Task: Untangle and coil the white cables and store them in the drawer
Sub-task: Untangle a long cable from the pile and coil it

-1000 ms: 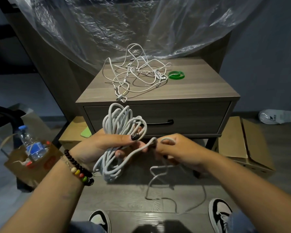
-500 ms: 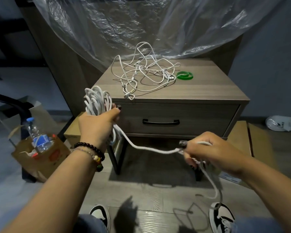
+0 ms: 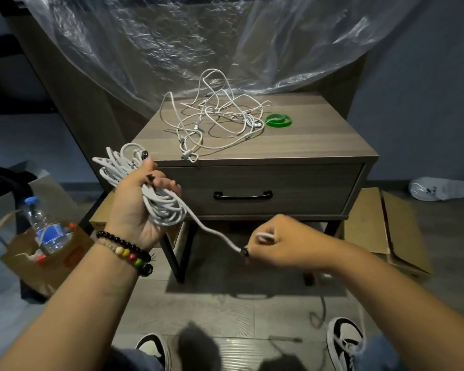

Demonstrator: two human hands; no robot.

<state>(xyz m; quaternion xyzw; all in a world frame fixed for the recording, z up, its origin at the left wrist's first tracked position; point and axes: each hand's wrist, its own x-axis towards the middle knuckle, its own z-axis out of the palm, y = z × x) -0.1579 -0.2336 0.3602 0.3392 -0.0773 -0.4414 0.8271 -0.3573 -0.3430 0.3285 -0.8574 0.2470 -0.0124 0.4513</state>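
My left hand (image 3: 134,207) grips a thick coil of white cable (image 3: 161,207) in front of the nightstand's left corner. One strand runs from the coil down and right to my right hand (image 3: 281,243), which pinches it; the loose end hangs below that hand toward the floor. A tangle of thinner white cables (image 3: 214,121) lies on the nightstand top (image 3: 319,140). The drawer (image 3: 306,191) below is shut, with a black handle (image 3: 243,195).
A green ring (image 3: 278,121) lies beside the tangle. Clear plastic sheeting (image 3: 198,41) hangs behind the nightstand. A paper bag with a water bottle (image 3: 42,226) stands at the left. Flattened cardboard (image 3: 386,228) lies on the floor at the right. My shoes (image 3: 344,341) are at the bottom.
My left hand turned palm-up with the coil and dropped slightly. My right hand slid along the strand and moved down and right.
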